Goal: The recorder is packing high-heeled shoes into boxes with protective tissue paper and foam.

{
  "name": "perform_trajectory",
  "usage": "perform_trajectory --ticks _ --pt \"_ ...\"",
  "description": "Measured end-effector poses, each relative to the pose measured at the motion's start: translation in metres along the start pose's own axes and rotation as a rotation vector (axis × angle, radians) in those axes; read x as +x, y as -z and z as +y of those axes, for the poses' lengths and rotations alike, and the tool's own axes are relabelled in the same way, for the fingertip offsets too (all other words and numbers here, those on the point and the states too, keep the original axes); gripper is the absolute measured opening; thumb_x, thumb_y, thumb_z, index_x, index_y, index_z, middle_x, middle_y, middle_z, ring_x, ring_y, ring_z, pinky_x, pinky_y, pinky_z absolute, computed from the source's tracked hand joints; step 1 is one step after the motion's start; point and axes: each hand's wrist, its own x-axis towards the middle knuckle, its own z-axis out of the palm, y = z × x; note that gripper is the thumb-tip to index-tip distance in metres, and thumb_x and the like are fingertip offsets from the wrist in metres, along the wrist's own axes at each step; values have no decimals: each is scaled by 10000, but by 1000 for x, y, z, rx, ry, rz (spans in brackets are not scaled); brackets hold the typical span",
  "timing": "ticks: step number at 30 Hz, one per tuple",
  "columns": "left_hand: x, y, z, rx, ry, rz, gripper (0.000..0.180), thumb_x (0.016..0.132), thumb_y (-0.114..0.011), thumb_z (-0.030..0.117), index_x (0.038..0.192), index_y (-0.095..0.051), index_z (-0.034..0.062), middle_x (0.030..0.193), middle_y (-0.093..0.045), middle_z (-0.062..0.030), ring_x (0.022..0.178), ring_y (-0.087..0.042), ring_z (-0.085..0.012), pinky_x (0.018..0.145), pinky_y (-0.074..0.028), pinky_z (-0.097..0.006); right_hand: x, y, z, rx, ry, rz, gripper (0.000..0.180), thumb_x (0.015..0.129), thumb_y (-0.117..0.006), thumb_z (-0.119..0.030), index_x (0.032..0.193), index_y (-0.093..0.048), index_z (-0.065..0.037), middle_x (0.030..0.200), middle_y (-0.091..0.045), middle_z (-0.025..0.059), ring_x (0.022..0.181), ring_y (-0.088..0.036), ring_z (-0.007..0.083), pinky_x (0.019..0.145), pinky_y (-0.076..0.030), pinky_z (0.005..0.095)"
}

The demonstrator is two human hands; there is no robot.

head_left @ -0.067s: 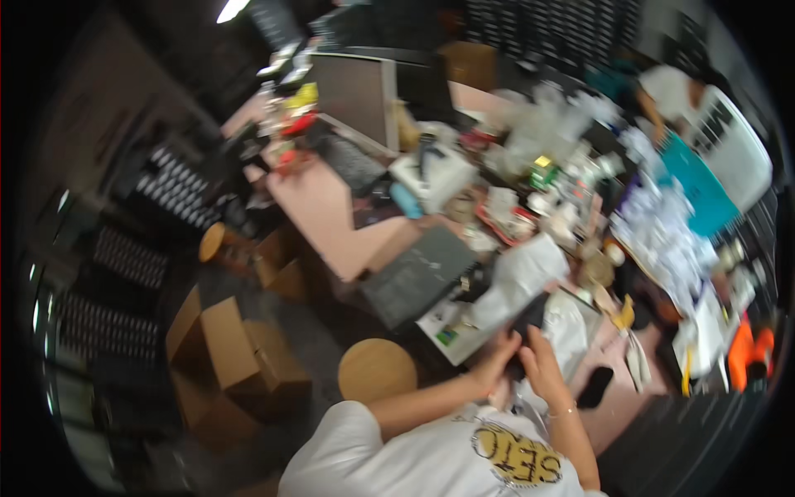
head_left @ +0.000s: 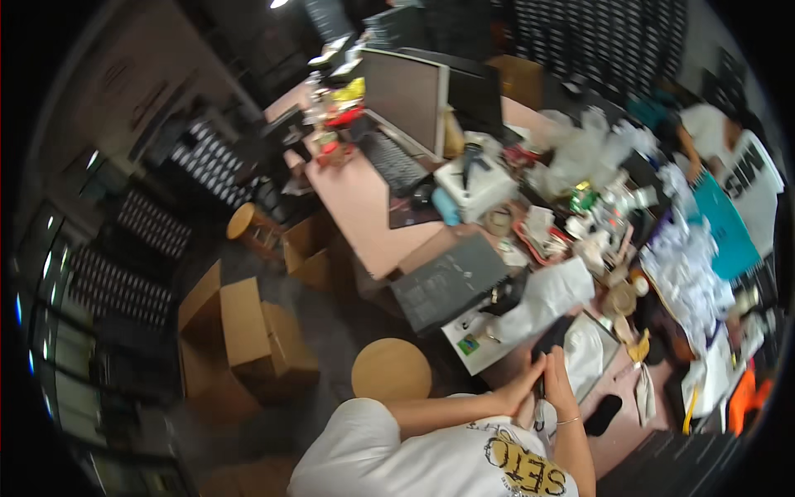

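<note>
Just in front of my white shirt, my left hand (head_left: 523, 389) and my right hand (head_left: 560, 388) are pressed together, palms facing. From between their fingertips a dark, soft-looking, elongated thing (head_left: 552, 333) reaches away over the desk; its kind is not clear, and its near end is hidden by the hands. A black, flat, rounded thing (head_left: 602, 414) lies on the pink desktop (head_left: 631, 403) right of my right hand. Beyond the hands are a crumpled white bag (head_left: 585, 349) and a white sheet-like wrapping (head_left: 542, 300).
A dark grey box (head_left: 451, 282) stands ahead left. Crowding the desk are a monitor (head_left: 406, 99), a keyboard (head_left: 393, 163), a white device (head_left: 476, 186) and plastic bags. A round wooden stool (head_left: 392, 369) and open cardboard boxes (head_left: 246, 323) are on the floor. Another person (head_left: 704, 137) is at far right.
The whole view has swung, so the desk and boxes appear farther right. My hands have come closer together, narrowing the gap between them.
</note>
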Motion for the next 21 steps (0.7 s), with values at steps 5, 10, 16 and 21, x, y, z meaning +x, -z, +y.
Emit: perform_trajectory --ticks 5,10,16,21 --pt "-8 21 1 -201 214 111 960 843 -477 687 1473 31 171 1501 -160 -81 1355 -248 -216 1052 -316 -395 48 -32 -10 482 -296 -63 496 1003 -303 -398 947 -493 57 936 -475 229 922 -465 363 890 -355 428" --pt "24 44 14 -298 278 -70 748 843 -469 663 1404 -292 203 1250 -435 -92 1129 -423 -214 909 -421 -407 41 5 -43 129 -319 -195 611 1015 -217 -434 1067 -505 102 1121 -557 233 1011 -507 313 919 -382 380" --pt "74 77 -2 -17 181 207 478 940 -514 357 1344 -364 151 1272 -437 -79 1132 -465 -220 971 -401 -379 42 -24 -70 106 -255 -353 733 930 -298 -569 868 -639 77 828 -613 293 893 -567 458 909 -338 553" --pt "48 68 34 72 224 149 413 964 -504 335 1333 -361 217 1080 -508 -94 904 -559 -205 754 -500 -342 24 -20 -83 55 -236 -269 703 932 -368 -550 977 -586 116 1071 -555 280 1044 -519 394 928 -355 482"
